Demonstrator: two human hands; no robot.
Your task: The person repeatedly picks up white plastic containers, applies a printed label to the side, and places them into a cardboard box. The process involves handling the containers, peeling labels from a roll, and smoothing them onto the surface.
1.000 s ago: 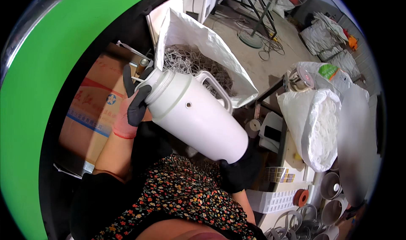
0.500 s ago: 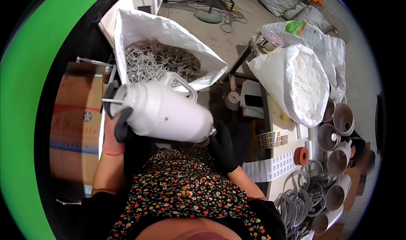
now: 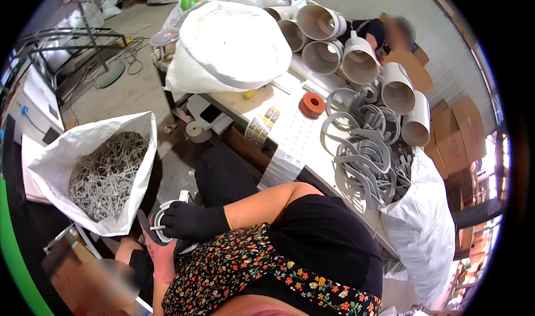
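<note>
A white handled tumbler [image 3: 184, 196] is held low in front of me, on the left side of my lap, mostly hidden by my gloves. My left hand [image 3: 160, 252], in a pink glove with dark fingers, grips it around the mouth end. A thin pale straw [image 3: 157, 227] sticks out there. Across its upper side lies my right hand [image 3: 192, 222] in a black glove, fingers curled over it. Just beyond my hands stands an open white sack [image 3: 147, 143] full of thin grey pieces [image 3: 106, 176].
On the table to the right are a large white sack [image 3: 223, 65], a red-orange roll [image 3: 312, 105], a label sheet [image 3: 295, 137], grey curved handles [image 3: 362, 154] and several hollow white cups [image 3: 398, 87]. A person [image 3: 370, 32] is behind the cups. Boxes [image 3: 460, 132] stand far right.
My view has swung to the right. The tumbler has come lower and is now largely covered. My right hand has moved from its base end up to its mouth end, beside my left.
</note>
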